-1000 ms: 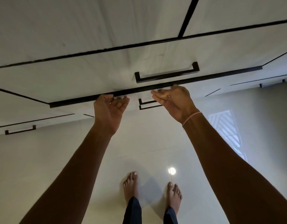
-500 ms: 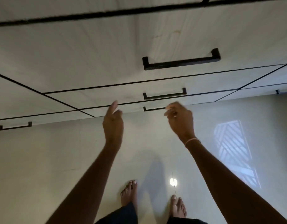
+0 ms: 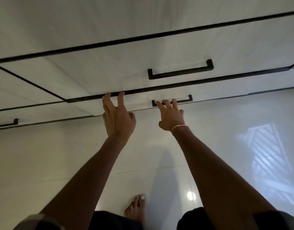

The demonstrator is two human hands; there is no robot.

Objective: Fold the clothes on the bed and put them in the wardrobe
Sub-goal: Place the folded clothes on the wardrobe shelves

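I look down the white wardrobe front (image 3: 93, 22) with its stacked drawers. The upper drawer (image 3: 101, 73) carries a black bar handle (image 3: 181, 72), and a wide dark gap runs under its lower edge. My left hand (image 3: 118, 120) is open, two fingertips touching that dark edge. My right hand (image 3: 171, 117), with a thread bracelet on the wrist, has its spread fingers lying over the black handle (image 3: 186, 101) of the lower drawer (image 3: 138, 102). No clothes are in view.
A glossy pale tiled floor (image 3: 60, 163) lies below, with a window reflection at the right. My bare foot (image 3: 136, 208) stands near the wardrobe base. Another drawer handle (image 3: 7, 124) shows at the far left.
Both hands were off the wardrobe half a second ago and have moved forward onto it: the left to the upper drawer's lower edge, the right onto the lower handle. My view has dropped closer.
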